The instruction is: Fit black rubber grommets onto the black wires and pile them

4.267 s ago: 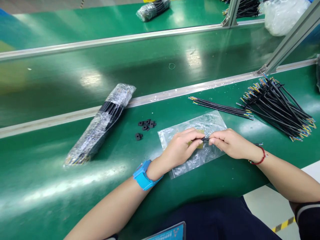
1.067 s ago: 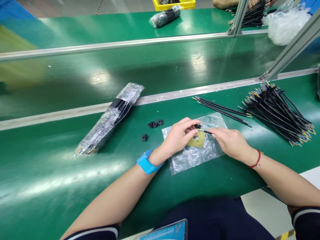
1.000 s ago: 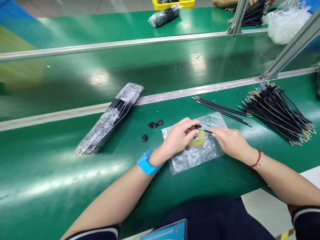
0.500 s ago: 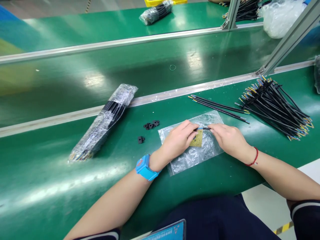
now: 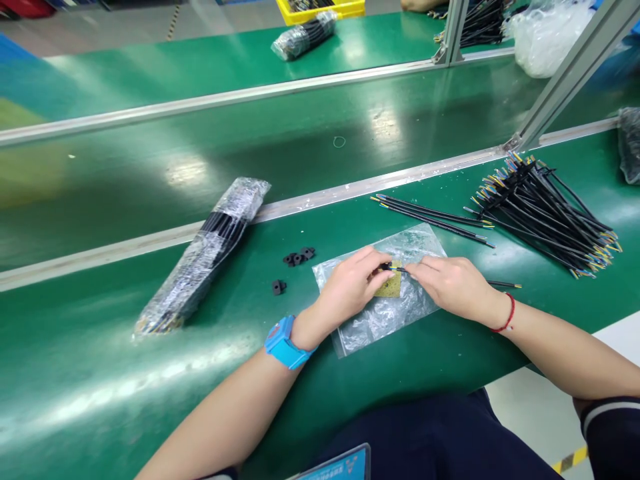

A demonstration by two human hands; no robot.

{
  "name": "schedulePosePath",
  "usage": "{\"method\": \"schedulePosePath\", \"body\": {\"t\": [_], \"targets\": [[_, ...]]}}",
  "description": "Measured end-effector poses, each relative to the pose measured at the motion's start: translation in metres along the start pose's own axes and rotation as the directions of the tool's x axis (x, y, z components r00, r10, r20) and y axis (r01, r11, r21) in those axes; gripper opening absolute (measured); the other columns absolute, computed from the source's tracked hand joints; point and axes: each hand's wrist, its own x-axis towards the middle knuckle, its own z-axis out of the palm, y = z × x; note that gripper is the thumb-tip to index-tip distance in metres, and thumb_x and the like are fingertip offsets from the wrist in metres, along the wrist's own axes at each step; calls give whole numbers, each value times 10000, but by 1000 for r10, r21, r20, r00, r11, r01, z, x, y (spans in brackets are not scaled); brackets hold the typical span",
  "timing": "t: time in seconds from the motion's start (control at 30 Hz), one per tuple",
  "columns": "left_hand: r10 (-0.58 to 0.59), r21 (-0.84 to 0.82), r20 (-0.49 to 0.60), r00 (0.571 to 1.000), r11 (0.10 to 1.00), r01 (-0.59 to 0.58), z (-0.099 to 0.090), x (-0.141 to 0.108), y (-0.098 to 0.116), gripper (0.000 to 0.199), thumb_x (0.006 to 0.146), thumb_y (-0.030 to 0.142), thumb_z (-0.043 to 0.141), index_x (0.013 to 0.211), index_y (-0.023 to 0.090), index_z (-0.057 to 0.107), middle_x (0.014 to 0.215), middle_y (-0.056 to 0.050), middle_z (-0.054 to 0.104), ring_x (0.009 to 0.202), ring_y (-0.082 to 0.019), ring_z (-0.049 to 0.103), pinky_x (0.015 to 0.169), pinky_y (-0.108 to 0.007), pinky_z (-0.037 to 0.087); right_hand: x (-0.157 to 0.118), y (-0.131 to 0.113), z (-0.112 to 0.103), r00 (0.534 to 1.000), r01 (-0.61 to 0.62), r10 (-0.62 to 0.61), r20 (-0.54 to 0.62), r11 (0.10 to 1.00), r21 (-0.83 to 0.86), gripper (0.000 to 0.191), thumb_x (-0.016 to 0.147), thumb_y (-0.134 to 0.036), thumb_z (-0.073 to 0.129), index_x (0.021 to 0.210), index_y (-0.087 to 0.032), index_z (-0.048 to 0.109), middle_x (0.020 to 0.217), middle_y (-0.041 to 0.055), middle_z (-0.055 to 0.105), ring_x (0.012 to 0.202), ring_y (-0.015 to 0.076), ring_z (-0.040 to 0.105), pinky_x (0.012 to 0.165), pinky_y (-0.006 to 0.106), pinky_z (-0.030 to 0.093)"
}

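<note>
My right hand (image 5: 453,283) pinches a black cable (image 5: 404,269) near its stripped end, and the cable's other end (image 5: 507,285) sticks out behind the wrist. Facing it, my left hand (image 5: 354,279) is closed on a small black part (image 5: 384,267), mostly hidden by the fingers. The cable's coloured wires meet that part. Both hands are just above a yellow sponge (image 5: 390,288), which lies on a clear plastic bag (image 5: 400,321). Several small black parts (image 5: 299,257) sit left of the bag, with another one (image 5: 279,287) nearer me.
Loose black cables (image 5: 435,219) lie beyond the bag, beside a large cable pile (image 5: 547,213) at right. A wrapped cable bundle (image 5: 205,257) rests at left, touching a metal rail (image 5: 320,199). A slanted metal post (image 5: 565,80) rises at upper right.
My right hand has moved slightly down and left, bringing the cable closer to my left hand. The cable's far end now shows behind my right wrist. The whole view has shifted slightly.
</note>
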Motion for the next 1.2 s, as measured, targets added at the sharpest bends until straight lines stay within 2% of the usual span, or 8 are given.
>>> {"method": "schedulePosePath", "body": {"t": [0.17, 0.3, 0.4, 0.5, 0.67, 0.8, 0.93, 1.2], "targets": [[-87, -278, 3, 996, 957, 85, 0, 0, 5, 172, 837, 251, 570, 986, 178, 612, 846, -46, 646, 764, -159, 604, 699, -285, 488, 3, 2, 0, 997, 5, 8, -74, 985, 173, 269, 926, -204, 387, 1026, -159, 633, 773, 39, 609, 661, 128, 556, 598, 246, 455], [-297, -683, 17, 955, 694, 228, 2, 0, 10, 234, 779, 286, 633, 977, 169, 593, 846, -43, 653, 711, -138, 619, 642, -253, 502, 3, 4, -1, 982, -42, 87, -165, 965, 258, 269, 926, -195, 374, 1027, -157, 621, 791, 47, 609, 690, 130, 554, 650, 255, 475], [-369, -756, 26, 929, 601, 260, 4, 0, 14, 173, 769, 301, 639, 863, 160, 603, 747, -21, 641, 641, -124, 607, 611, -245, 495, 2, 4, 0, 982, -69, 106, -156, 971, 229, 286, 950, -251, 365, 964, -158, 636, 749, 45, 616, 658, 129, 548, 626, 251, 451], [-343, -667, -40, 939, 709, 230, 2, -1, 16, 107, 773, 259, 634, 802, 159, 609, 759, -24, 640, 664, -125, 598, 611, -239, 477, 1, 4, -2, 993, -101, 112, -41, 972, 212, 311, 956, -298, 365, 906, -157, 638, 727, 46, 624, 623, 131, 538, 583, 248, 402], [-42, -339, 21, 999, 940, 47, -8, 0, 16, 50, 835, 185, 557, 809, 173, 598, 771, -19, 631, 709, -131, 585, 652, -249, 453, 4, 5, -14, 936, -250, 70, 345, 822, 511, 305, 944, -273, 376, 781, -166, 609, 644, 0, 599, 587, 104, 518, 587, 224, 367], [127, -207, 128, 984, 973, -98, -13, 0, 13, 80, 884, 206, 503, 885, 173, 576, 818, -34, 631, 755, -144, 589, 666, -256, 452, 6, 6, -17, 849, -435, 36, 528, 617, 656, 260, 912, -248, 403, 782, -159, 610, 569, -32, 550, 540, 91, 499, 569, 213, 372], [173, -157, 196, 965, 977, -144, -8, -3, 16, 128, 899, 255, 487, 827, 176, 556, 755, -19, 608, 705, -142, 570, 638, -253, 433, 8, 6, -13, 818, -525, 77, 570, 506, 684, 261, 905, -263, 402, 783, -155, 607, 562, -36, 530, 517, 88, 470, 552, 211, 376], [3, -152, 122, 993, 988, 16, 5, -9, 35, 153, 874, 240, 524, 737, 180, 490, 707, 3, 566, 636, -129, 521, 579, -239, 415, 11, 10, -20, 888, -365, 90, 450, 732, 576, 279, 919, -243, 396, 772, -164, 619, 593, -21, 564, 556, 95, 487, 596, 222, 345]]}}
